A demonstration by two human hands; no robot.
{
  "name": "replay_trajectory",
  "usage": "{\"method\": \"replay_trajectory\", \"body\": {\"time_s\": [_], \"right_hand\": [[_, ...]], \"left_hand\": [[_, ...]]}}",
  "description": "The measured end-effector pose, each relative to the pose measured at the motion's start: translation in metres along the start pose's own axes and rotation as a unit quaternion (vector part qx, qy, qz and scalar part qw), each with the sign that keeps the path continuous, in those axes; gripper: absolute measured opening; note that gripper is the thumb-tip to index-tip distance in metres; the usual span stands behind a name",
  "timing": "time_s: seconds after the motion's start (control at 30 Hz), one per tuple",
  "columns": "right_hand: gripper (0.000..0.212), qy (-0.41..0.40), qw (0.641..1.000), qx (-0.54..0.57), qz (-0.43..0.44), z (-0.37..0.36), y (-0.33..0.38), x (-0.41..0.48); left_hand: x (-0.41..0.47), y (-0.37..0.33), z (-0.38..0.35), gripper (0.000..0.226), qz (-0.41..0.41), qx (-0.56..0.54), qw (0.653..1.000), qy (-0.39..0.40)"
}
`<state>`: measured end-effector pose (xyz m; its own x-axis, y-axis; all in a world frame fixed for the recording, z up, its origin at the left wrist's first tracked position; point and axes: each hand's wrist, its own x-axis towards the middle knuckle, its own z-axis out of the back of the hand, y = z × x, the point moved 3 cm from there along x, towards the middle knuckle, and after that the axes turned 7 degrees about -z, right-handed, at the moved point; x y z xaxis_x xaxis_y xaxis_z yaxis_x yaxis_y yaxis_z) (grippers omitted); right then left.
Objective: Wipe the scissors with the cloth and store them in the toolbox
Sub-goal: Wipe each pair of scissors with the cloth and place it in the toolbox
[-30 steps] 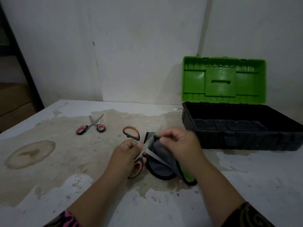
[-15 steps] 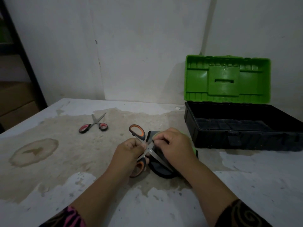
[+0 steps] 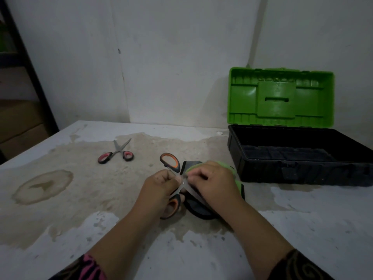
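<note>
Orange-and-black-handled scissors (image 3: pixel 170 163) lie spread apart at the middle of the table. My left hand (image 3: pixel 159 183) grips them near the pivot. My right hand (image 3: pixel 214 181) pinches a green-and-dark-grey cloth (image 3: pixel 198 207) against the blades, which are mostly hidden under it. A second, smaller pair of scissors (image 3: pixel 117 153) with red-and-black handles lies to the far left. The toolbox (image 3: pixel 298 170) stands at the right with its green lid (image 3: pixel 281 97) raised; its black tray looks dark inside.
The table (image 3: pixel 60 199) has a worn, stained top with a round brown mark at the left. A white wall stands close behind. A dark shelf post and cardboard boxes (image 3: pixel 22 126) are beyond the table's left edge.
My right hand with the cloth has slid along the blades toward the pivot, ending close to my left hand. The toolbox and the red scissors have stayed put.
</note>
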<state>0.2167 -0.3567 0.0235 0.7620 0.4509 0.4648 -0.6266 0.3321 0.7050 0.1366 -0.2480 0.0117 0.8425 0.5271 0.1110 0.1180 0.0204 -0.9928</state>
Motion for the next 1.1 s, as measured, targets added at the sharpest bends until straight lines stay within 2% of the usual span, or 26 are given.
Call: {"method": "replay_trajectory", "body": {"time_s": [0.07,0.13,0.2,0.23,0.27,0.37,0.43,0.47,0.57,0.67,0.77,0.83,0.9,0.93,1.0,1.03,1.1], "right_hand": [[0.008,-0.056,0.997,-0.003,-0.047,0.013,-0.009,0.01],[0.008,-0.109,0.984,0.043,-0.135,0.026,-0.023,0.015],[0.009,-0.139,0.937,0.212,-0.241,0.031,-0.03,0.013],[0.011,-0.144,0.914,0.273,-0.262,0.031,-0.028,0.009],[0.013,-0.134,0.918,0.279,-0.25,0.029,-0.023,0.006],[0.013,-0.004,0.991,0.107,-0.086,0.009,0.0,-0.003],[0.008,0.043,0.999,0.014,0.008,-0.006,0.005,-0.007],[0.006,0.039,0.999,-0.003,0.02,-0.008,0.004,-0.004],[0.007,-0.041,0.999,-0.009,-0.013,0.003,-0.004,0.007],[0.011,-0.099,0.989,0.018,-0.11,0.02,-0.02,0.013],[0.014,-0.094,0.965,0.102,-0.221,0.032,-0.037,0.015],[0.018,-0.066,0.946,0.173,-0.265,0.031,-0.044,0.015],[0.025,-0.03,0.93,0.225,-0.289,0.028,-0.043,0.015],[0.026,-0.009,0.927,0.24,-0.288,0.026,-0.04,0.016],[0.02,0.035,0.922,0.278,-0.269,0.021,-0.034,0.015],[0.016,0.054,0.917,0.3,-0.257,0.017,-0.032,0.014],[0.037,0.103,0.915,0.302,-0.248,0.008,-0.028,0.011]], "left_hand": [[0.0,-0.001,0.0,0.034,0.001,-0.001,1.0,0.003],[-0.001,-0.001,-0.002,0.032,0.008,-0.005,1.0,0.009],[-0.001,-0.001,-0.002,0.031,0.017,-0.013,1.0,0.008],[-0.001,-0.001,-0.002,0.03,0.019,-0.012,1.0,0.006],[0.0,0.001,-0.002,0.03,0.019,-0.007,1.0,0.003],[0.0,0.001,-0.001,0.031,0.012,0.004,1.0,-0.01],[-0.002,0.0,0.0,0.032,0.008,0.019,1.0,-0.011],[-0.002,-0.001,0.001,0.032,0.007,0.023,1.0,-0.007],[-0.001,-0.002,0.004,0.032,0.004,0.012,1.0,0.001],[-0.001,-0.001,0.001,0.026,0.002,-0.014,1.0,0.007],[-0.001,-0.003,0.004,0.02,-0.018,-0.103,0.994,0.015],[0.003,-0.006,0.012,0.021,-0.053,-0.117,0.991,-0.021],[0.005,-0.009,0.021,0.023,-0.122,0.005,0.989,-0.082],[0.005,-0.011,0.025,0.021,-0.176,0.11,0.972,-0.111],[0.003,-0.017,0.027,0.015,-0.299,0.319,0.891,-0.118],[0.003,-0.015,0.026,0.013,-0.345,0.377,0.854,-0.098],[0.005,-0.006,0.021,0.014,-0.365,0.433,0.823,-0.047]]}}
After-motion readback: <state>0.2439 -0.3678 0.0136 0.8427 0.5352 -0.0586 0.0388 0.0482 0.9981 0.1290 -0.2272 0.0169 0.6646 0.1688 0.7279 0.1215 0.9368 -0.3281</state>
